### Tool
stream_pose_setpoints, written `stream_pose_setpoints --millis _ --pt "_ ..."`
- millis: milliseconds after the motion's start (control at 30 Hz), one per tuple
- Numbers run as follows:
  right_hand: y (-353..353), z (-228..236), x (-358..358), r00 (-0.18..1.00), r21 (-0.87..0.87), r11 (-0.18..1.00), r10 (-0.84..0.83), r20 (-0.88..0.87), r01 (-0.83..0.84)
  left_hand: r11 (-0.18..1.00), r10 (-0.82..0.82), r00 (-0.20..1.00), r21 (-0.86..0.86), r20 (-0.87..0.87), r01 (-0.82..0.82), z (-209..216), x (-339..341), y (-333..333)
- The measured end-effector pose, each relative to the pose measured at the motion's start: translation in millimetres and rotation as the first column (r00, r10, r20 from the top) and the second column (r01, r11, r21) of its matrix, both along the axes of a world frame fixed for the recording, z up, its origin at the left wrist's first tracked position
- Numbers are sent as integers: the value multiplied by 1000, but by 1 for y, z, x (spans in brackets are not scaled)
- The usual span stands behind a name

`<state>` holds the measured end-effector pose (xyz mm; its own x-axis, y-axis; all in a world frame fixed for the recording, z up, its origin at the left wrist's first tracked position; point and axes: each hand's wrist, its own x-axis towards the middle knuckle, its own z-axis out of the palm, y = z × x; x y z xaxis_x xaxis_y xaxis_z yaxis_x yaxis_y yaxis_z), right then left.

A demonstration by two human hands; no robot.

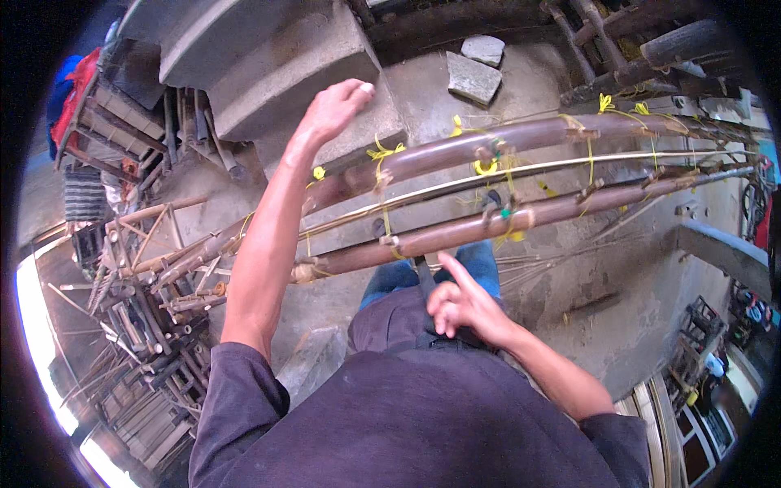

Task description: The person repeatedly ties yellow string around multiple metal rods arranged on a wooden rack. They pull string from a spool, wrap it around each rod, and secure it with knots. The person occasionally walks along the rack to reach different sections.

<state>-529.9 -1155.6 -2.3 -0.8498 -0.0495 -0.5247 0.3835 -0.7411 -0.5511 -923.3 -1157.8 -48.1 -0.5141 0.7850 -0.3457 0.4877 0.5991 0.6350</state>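
My left hand (338,107) is raised above the far pole, its fingers drawn together; whatever they pinch, if anything, is too small to make out. Close to my waist, my right hand (470,309) has most fingers curled and one finger stretched out. A dark, flat, blade-like tool (425,279) runs from these curled fingers towards the near pole. In front of me lie two long brown bamboo poles, a far one (455,152) and a near one (455,232), with a thin pale strip (439,191) between them. Yellow ties (385,151) bind short pegs along the poles.
Concrete steps (285,98) rise at the far left, and two flat stones (474,77) lie beyond the poles. Bamboo pieces (146,325) are piled at the left. A grey beam (724,248) juts in at the right, with thin strips (553,256) near the floor.
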Motion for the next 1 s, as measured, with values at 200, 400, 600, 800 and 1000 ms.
stream_pose_setpoints --millis 200,400,600,800,1000 --pt "-84 -69 -56 999 760 648 -31 -27 41 958 -55 997 278 -46 65 23 67 -100" --pt "-5 124 -200 706 964 -265 689 164 34 875 143 981 479 -128 -65 1 158 -137" --pt "62 1 -260 778 755 -497 221 588 -428 914 173 952 401 -253 -60 -4 158 -121" --pt "-13 28 -190 967 690 714 76 -242 116 922 236 891 379 -388 -80 -14 161 -144" --pt "-84 -86 -113 778 996 91 627 -38 -25 839 91 834 409 544 -358 35 149 -103"
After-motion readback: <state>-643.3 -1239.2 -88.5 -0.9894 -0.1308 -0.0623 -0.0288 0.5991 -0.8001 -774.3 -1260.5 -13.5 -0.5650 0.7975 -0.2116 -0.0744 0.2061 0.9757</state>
